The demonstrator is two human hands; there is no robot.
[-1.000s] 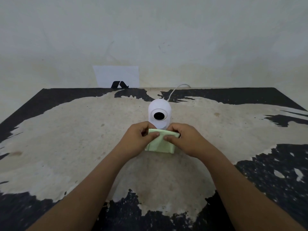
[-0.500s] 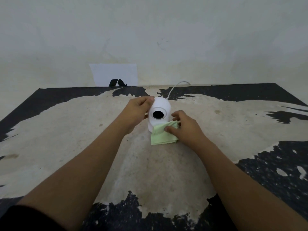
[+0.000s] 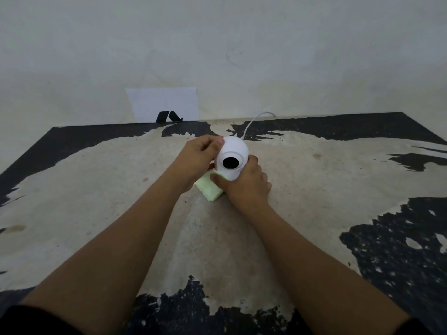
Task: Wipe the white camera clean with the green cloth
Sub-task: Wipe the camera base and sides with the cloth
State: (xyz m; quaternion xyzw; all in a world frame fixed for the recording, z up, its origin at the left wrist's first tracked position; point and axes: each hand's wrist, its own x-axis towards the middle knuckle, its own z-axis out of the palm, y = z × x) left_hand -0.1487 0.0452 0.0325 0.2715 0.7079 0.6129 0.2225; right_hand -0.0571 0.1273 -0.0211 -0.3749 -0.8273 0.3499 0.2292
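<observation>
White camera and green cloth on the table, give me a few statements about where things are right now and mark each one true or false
1. The left hand grips the top left side of the white camera. True.
2. The green cloth lies by itself, away from both hands. False: the right hand presses it against the camera's lower front.
3. The camera's dark lens faces the person. True.
4. The camera has no cable. False: a white cable runs from behind it toward the wall.
5. A white sheet of paper leans against the wall behind the table. True.

A worn black-and-cream table [image 3: 314, 189] carries the white camera [image 3: 233, 152] and green cloth [image 3: 209, 188].
</observation>
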